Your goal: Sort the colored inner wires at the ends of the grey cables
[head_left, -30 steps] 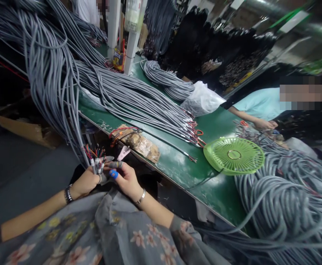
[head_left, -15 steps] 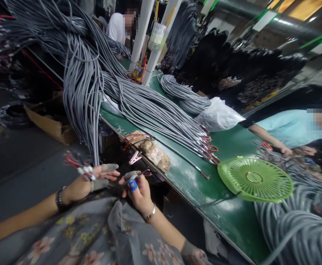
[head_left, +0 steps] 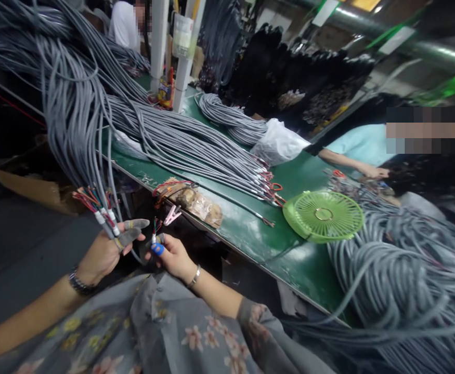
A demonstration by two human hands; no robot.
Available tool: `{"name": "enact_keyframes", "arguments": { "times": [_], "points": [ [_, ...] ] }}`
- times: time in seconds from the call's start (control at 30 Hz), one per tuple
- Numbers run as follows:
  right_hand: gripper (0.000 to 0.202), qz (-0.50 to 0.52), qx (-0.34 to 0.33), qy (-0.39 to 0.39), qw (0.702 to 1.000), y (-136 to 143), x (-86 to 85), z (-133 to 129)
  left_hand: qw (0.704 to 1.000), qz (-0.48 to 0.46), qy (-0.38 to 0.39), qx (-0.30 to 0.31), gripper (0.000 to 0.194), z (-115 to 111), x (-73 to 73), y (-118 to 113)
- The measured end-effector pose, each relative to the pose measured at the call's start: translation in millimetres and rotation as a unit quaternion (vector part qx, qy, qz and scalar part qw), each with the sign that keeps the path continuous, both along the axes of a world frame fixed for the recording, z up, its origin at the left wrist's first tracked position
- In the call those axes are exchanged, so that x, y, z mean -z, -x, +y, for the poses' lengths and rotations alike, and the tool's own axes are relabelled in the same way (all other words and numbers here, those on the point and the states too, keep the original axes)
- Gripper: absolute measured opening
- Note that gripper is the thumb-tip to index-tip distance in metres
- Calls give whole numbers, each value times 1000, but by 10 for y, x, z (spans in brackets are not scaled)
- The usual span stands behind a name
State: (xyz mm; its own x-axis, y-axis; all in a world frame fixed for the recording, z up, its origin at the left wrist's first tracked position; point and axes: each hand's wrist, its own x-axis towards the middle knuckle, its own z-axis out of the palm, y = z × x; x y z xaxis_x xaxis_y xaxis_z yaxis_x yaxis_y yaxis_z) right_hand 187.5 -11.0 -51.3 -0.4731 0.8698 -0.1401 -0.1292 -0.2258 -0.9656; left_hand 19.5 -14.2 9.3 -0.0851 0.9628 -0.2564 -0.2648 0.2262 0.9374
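Green table (head_left: 297, 262) under grey cables (head_left: 196, 140), duct (head_left: 443, 53) overhead; left hand (head_left: 100, 254) half-closed round cable bundle (head_left: 107, 222), right hand (head_left: 175, 257) pinching single cable (head_left: 154, 239).

Beyond the right hand (head_left: 177, 257): green tabletop (head_left: 238, 221), smooth, glossy, with bright reflections. Above that grip: clothespin (head_left: 172, 214), pale pink, plastic-looking; block (head_left: 199, 203), brown, wrapped in shiny clear tape. Farther right of it: fan (head_left: 323, 214), green plastic, smooth; plastic bag (head_left: 280, 141), whitish, thin, crinkled. Held in the left hand (head_left: 101, 254): cables (head_left: 108, 226), grey, smooth-jacketed. Left of that grip: cardboard (head_left: 28, 187), brown, matt.
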Motion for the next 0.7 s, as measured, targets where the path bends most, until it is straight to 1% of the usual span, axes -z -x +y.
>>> {"name": "enact_keyframes", "arguments": {
  "times": [0.07, 0.17, 0.23, 0.33, 0.4, 0.47, 0.5, 0.53, 0.6, 0.67, 0.7],
  "points": [
    [59, 17, 5, 18, 1000, -20, 8, 11, 1000, -4, 1, 31, 31, 59, 18, -99],
    [61, 39, 5, 42, 998, -80, 22, 26, 994, -14, 8, 109, 31, 115, 47, -152],
    [61, 53, -13, 55, 997, -111, 24, 40, 988, -16, 6, 155, 31, 139, 71, -152],
    [61, 69, -60, 70, 993, -118, 18, 66, 978, -12, 18, 209, 31, 155, 133, -135],
    [62, 66, -88, 82, 991, -102, 27, 84, 972, -10, 35, 231, 32, 151, 187, -123],
    [63, 39, -95, 93, 990, -84, 52, 99, 976, 9, 37, 215, 30, 141, 236, -111],
    [62, 16, -82, 93, 992, -79, 69, 106, 981, 27, 30, 191, 29, 135, 254, -105],
    [61, -9, -52, 85, 995, -78, 84, 113, 985, 48, 23, 164, 28, 131, 265, -98],
    [56, -58, 35, 52, 996, -85, 101, 126, 989, 89, 19, 118, 30, 125, 269, -83],
    [50, -83, 115, 23, 990, -96, 92, 137, 986, 120, 33, 108, 34, 124, 254, -68],
    [48, -86, 136, 17, 987, -97, 78, 141, 983, 135, 43, 117, 36, 125, 243, -64]
  ]
}}
